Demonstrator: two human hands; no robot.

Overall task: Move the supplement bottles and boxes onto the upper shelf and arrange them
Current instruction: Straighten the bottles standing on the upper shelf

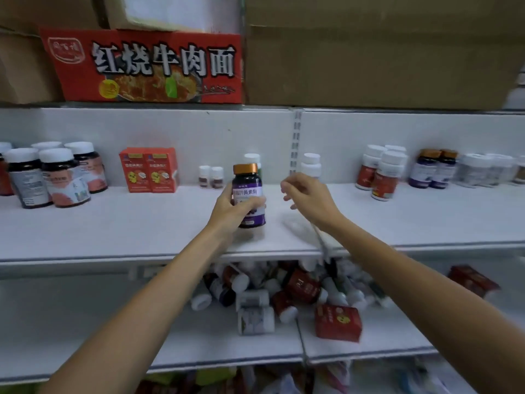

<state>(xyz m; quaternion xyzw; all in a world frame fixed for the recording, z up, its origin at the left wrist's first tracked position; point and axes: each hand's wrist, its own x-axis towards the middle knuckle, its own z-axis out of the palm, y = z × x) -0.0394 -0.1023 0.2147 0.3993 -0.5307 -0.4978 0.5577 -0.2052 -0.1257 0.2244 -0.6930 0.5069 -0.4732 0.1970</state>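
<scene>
My left hand grips a dark bottle with a purple label and a gold cap, upright above the middle of the white upper shelf. To its right, my right hand hovers over the shelf with loosely curled fingers and holds nothing. Two orange-red boxes, dark bottles with white caps, two tiny bottles and white bottles stand along the shelf back. On the lower shelf lies a jumbled pile of bottles and a red box.
Red-labelled white bottles, two purple gold-capped bottles and clear jars stand at the upper shelf's right. Cardboard cartons and a red noodle carton sit above. Another red box lies at the lower right.
</scene>
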